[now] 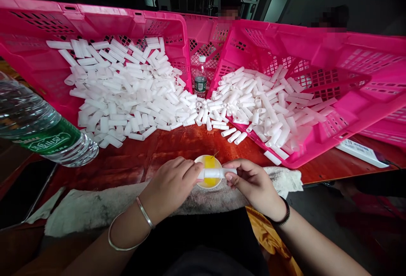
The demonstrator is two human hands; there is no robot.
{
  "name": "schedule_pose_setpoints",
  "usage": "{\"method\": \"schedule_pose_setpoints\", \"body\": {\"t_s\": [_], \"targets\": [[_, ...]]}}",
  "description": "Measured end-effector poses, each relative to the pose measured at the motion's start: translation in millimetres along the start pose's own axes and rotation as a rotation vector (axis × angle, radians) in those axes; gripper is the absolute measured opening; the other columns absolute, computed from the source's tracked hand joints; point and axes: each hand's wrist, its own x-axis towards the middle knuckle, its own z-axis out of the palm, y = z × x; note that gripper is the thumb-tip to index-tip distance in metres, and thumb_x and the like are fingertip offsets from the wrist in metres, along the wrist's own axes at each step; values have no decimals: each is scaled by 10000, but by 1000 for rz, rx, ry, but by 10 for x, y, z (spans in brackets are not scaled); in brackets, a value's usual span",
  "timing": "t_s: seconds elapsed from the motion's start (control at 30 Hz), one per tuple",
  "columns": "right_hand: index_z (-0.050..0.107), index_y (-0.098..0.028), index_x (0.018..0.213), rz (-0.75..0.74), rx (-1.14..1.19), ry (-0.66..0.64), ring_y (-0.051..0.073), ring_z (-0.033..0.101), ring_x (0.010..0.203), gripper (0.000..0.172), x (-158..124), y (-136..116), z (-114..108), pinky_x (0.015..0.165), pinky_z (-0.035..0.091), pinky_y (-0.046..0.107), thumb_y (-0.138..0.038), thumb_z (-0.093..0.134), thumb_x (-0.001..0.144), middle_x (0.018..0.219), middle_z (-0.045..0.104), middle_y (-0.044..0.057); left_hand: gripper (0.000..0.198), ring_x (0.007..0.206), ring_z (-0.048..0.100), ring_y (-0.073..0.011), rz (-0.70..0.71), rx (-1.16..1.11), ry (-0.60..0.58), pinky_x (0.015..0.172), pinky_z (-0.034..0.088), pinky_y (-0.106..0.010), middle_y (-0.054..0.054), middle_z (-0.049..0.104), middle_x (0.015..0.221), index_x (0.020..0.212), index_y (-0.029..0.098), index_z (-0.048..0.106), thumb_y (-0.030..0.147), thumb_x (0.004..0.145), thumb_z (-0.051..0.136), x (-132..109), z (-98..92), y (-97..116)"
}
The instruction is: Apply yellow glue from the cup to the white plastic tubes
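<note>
A white plastic tube [214, 173] lies level between my two hands, with faint seams near both ends. My left hand [173, 183] is closed on its left end, fingers laid over the top. On the right end, my right hand [255, 185] pinches it between thumb and fingers. I cannot tell whether it is one piece or several fitted together. Just beneath the tube is a small white bowl [198, 160] with something yellow [209, 161] in it and a thin brown stick [215, 155] at its rim.
Many white tubes [127, 85] spill from a pink crate [104, 15] at left; another tube heap [253, 98] fills the right pink crate [358, 73]. A small bottle [201, 77] stands between them. A large water bottle [44, 125] leans in at left. A stained cloth [104, 202] lines the red table's [158, 149] edge.
</note>
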Motion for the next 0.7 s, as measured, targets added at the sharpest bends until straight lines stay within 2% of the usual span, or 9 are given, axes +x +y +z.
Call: {"method": "schedule_pose_setpoints", "body": {"t_s": [0.13,0.27,0.37,0.47,0.53,0.63,0.7], "targets": [[634,-169,905,24,30,-18,110,549,567,257,-31,-106,0,502,472,221,-380,695,772,656,607,4,207,802,579,-222,-23,-77,-3,721,510,-372,-82,645,897,1073,122,546,156,872,507,-35,-54,44],[599,-162,882,58,-8,-106,92,510,523,247,-53,-183,52,476,430,207,-393,646,810,646,568,-13,220,802,573,-227,-56,-145,-38,708,487,-368,-87,639,910,1094,127,534,214,898,483,-52,-105,151],[571,-160,771,-41,-165,-151,83,463,517,244,-38,-238,69,492,395,207,-372,538,887,620,525,-19,213,802,570,-231,-118,-287,-118,711,456,-370,-84,634,896,1063,137,546,241,913,436,-44,-161,260],[544,-164,722,-278,-363,-151,99,466,560,258,7,-287,53,542,391,225,-323,485,917,622,516,-8,191,709,537,-167,-299,-656,-235,641,415,-292,-31,595,786,891,163,566,306,907,441,-17,-225,363],[532,-170,733,-473,-437,-175,119,488,593,242,44,-318,42,586,401,247,-301,461,923,636,531,6,256,599,463,-114,-443,-982,-320,544,353,-235,9,519,669,780,161,550,380,885,472,-1,-248,423],[492,-185,692,-696,-476,-232,141,496,609,268,78,-364,54,632,404,277,-258,398,932,603,528,16,312,452,308,-57,-629,-1565,-459,429,217,-198,50,418,554,787,147,558,450,839,508,7,-243,502],[454,-196,656,-733,-464,-229,138,477,585,284,65,-388,78,613,393,270,-238,383,927,571,499,8,305,395,223,-36,-722,-1897,-563,398,141,-193,66,391,517,825,143,571,442,826,511,2,-229,555]]}}
